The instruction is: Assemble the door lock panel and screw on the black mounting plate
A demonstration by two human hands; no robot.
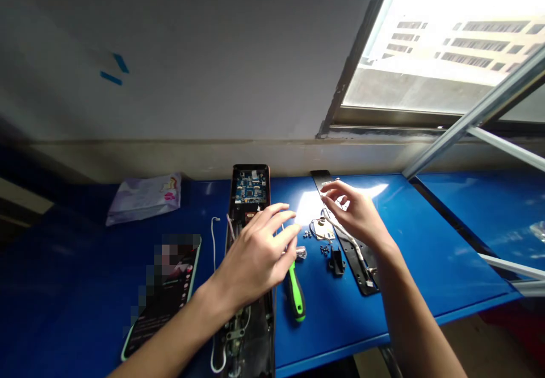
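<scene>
My left hand [259, 250] is over a long black housing [272, 332], its fingers spread and slightly bent, holding nothing that I can see. A blue circuit board [250, 187] sits in the housing's far end. Just beside those fingers lies a screwdriver [297, 295] with a green and black handle, its shaft partly hidden. My right hand [351, 210] hovers over a long black panel [351, 256], thumb and forefinger pinched together. Whatever is between them is too small to make out. A white cable [344, 233] runs along the panel beneath that hand.
Small screws [325, 250] lie in groups near a black bracket [336, 261] and a pale square part [323, 229]. On the left are a phone [170, 293], a white cord [213, 242] and a wipes packet [145, 197]. A metal frame [460, 122] stands right, by the window.
</scene>
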